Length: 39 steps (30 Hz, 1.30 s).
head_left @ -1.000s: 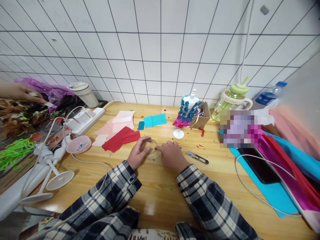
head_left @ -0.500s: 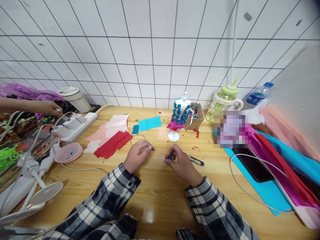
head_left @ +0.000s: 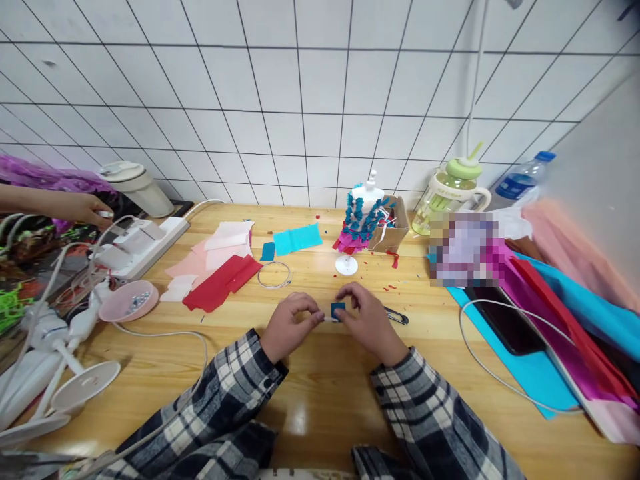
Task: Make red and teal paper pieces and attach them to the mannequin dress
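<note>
A small dark blue paper square (head_left: 338,309) is pinched between the thumb and fingers of my right hand (head_left: 370,323). Close by on its left, the thumb and fingertips of my left hand (head_left: 291,327) press together at a tiny whitish bit beside the square, too small to name. Behind my left hand a thin wire ring (head_left: 275,275) lies on the wooden table. Thread snips (head_left: 397,315) rest partly hidden behind my right hand. Farther back stands a small white dress form (head_left: 367,197) covered in ruffled teal, magenta and red paper.
Red paper (head_left: 220,283), light blue paper (head_left: 299,239) and a pink dish (head_left: 129,301) of beads lie left. A power strip (head_left: 155,247) and a co-worker's hand (head_left: 87,210) are beyond. Right are a cardboard box (head_left: 395,230), a jug (head_left: 453,193) and a phone (head_left: 505,320).
Both hands were at the wire ring; it now lies on the table behind my left hand. My right hand has taken the blue paper square, and my left hand has closed in beside it.
</note>
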{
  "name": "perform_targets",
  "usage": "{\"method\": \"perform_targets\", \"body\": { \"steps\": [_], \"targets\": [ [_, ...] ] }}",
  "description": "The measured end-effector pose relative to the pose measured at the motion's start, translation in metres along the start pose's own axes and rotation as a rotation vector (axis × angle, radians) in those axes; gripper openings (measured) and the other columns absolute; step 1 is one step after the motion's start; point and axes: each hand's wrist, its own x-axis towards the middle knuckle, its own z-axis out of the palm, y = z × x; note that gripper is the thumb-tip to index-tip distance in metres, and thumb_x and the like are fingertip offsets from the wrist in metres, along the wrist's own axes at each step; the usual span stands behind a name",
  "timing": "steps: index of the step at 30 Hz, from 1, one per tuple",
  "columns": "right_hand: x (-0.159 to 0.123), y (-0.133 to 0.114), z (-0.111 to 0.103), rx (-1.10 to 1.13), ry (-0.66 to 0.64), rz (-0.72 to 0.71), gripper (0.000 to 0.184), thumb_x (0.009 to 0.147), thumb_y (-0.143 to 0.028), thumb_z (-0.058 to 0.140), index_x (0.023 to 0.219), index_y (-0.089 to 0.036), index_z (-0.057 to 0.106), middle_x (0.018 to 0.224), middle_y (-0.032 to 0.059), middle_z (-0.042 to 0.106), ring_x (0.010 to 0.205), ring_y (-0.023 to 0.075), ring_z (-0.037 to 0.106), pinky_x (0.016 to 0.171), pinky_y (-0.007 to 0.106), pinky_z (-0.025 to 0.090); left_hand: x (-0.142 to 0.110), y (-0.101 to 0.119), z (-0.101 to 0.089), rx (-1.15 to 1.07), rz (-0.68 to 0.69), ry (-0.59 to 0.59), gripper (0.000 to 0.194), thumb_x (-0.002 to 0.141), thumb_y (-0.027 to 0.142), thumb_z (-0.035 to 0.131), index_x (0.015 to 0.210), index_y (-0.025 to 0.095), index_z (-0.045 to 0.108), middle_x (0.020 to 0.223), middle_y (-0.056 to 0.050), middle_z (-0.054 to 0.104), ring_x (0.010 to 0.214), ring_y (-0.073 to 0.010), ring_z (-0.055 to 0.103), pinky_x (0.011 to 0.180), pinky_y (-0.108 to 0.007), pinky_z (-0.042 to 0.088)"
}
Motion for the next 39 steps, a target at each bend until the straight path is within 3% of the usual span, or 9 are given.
{"method": "perform_targets", "body": {
  "steps": [3, 7, 11, 16, 22, 30, 35, 39],
  "targets": [
    [-0.002, -0.003, 0.000, -0.159, 0.271, -0.169, 0.007, 0.083, -0.021, 0.059, 0.089, -0.020, 0.061, 0.086, 0.0044, 0.064, 0.082, 0.0184, 0.055, 0.074, 0.031, 0.042, -0.001, -0.006, 0.005, -0.271, -0.117, 0.056, 0.026, 0.084, 0.038, 0.057, 0.085, 0.018, 0.074, 0.105, -0.009, 0.064, 0.103, -0.0222, 0.058, 0.094, -0.036, 0.041],
    [-0.008, -0.007, 0.005, -0.345, 0.232, -0.376, 0.013, 0.088, -0.023, 0.056, 0.095, -0.022, 0.067, 0.083, 0.0038, 0.066, 0.078, 0.0180, 0.055, 0.075, 0.032, 0.041, -0.006, -0.005, 0.013, -0.602, -0.172, 0.001, 0.035, 0.088, 0.039, 0.051, 0.107, 0.018, 0.071, 0.134, -0.009, 0.053, 0.130, -0.0262, 0.040, 0.111, -0.039, 0.026],
    [-0.009, -0.007, 0.009, -0.438, 0.201, -0.377, 0.017, 0.090, -0.025, 0.055, 0.099, -0.023, 0.068, 0.083, 0.0037, 0.068, 0.078, 0.0183, 0.055, 0.074, 0.032, 0.041, -0.010, -0.002, 0.015, -0.730, -0.163, -0.025, 0.038, 0.089, 0.040, 0.049, 0.110, 0.016, 0.070, 0.138, -0.010, 0.050, 0.133, -0.0280, 0.036, 0.114, -0.042, 0.021],
    [-0.009, -0.006, 0.012, -0.323, 0.219, -0.294, 0.016, 0.090, -0.024, 0.054, 0.094, -0.020, 0.070, 0.084, 0.0043, 0.068, 0.080, 0.0173, 0.059, 0.075, 0.029, 0.044, -0.012, -0.001, 0.009, -0.501, -0.084, -0.029, 0.032, 0.087, 0.036, 0.054, 0.113, 0.025, 0.069, 0.139, -0.005, 0.050, 0.133, -0.0273, 0.037, 0.114, -0.043, 0.022],
    [-0.007, -0.003, 0.016, -0.110, 0.227, -0.142, 0.012, 0.087, -0.021, 0.057, 0.088, -0.019, 0.069, 0.077, 0.0026, 0.064, 0.067, 0.0133, 0.057, 0.064, 0.025, 0.045, -0.014, 0.003, 0.004, -0.198, 0.014, -0.040, 0.034, 0.086, 0.037, 0.055, 0.118, 0.030, 0.065, 0.138, -0.004, 0.051, 0.130, -0.0291, 0.038, 0.112, -0.047, 0.022],
    [-0.006, -0.001, 0.016, -0.097, 0.167, -0.098, 0.010, 0.085, -0.022, 0.057, 0.082, -0.019, 0.067, 0.075, 0.0014, 0.062, 0.066, 0.0133, 0.055, 0.063, 0.025, 0.042, -0.013, 0.004, 0.005, -0.110, 0.039, -0.036, 0.033, 0.088, 0.034, 0.053, 0.118, 0.030, 0.065, 0.136, -0.004, 0.053, 0.126, -0.0273, 0.044, 0.108, -0.046, 0.031],
    [-0.006, -0.006, 0.024, 0.103, 0.134, 0.069, 0.008, 0.080, -0.021, 0.061, 0.074, -0.019, 0.065, 0.069, -0.0009, 0.061, 0.060, 0.0116, 0.054, 0.058, 0.023, 0.042, -0.006, 0.002, 0.006, 0.043, 0.026, 0.062, 0.019, 0.084, 0.030, 0.059, 0.093, 0.024, 0.074, 0.105, -0.007, 0.069, 0.102, -0.0228, 0.059, 0.094, -0.040, 0.044],
    [-0.008, -0.012, 0.032, 0.199, 0.108, 0.160, 0.008, 0.079, -0.022, 0.061, 0.074, -0.019, 0.066, 0.068, -0.0005, 0.063, 0.058, 0.0114, 0.054, 0.056, 0.023, 0.042, -0.004, -0.003, 0.005, 0.048, 0.069, 0.146, 0.013, 0.081, 0.028, 0.063, 0.077, 0.020, 0.073, 0.084, -0.005, 0.071, 0.084, -0.0184, 0.064, 0.082, -0.034, 0.049]
  ]
}}
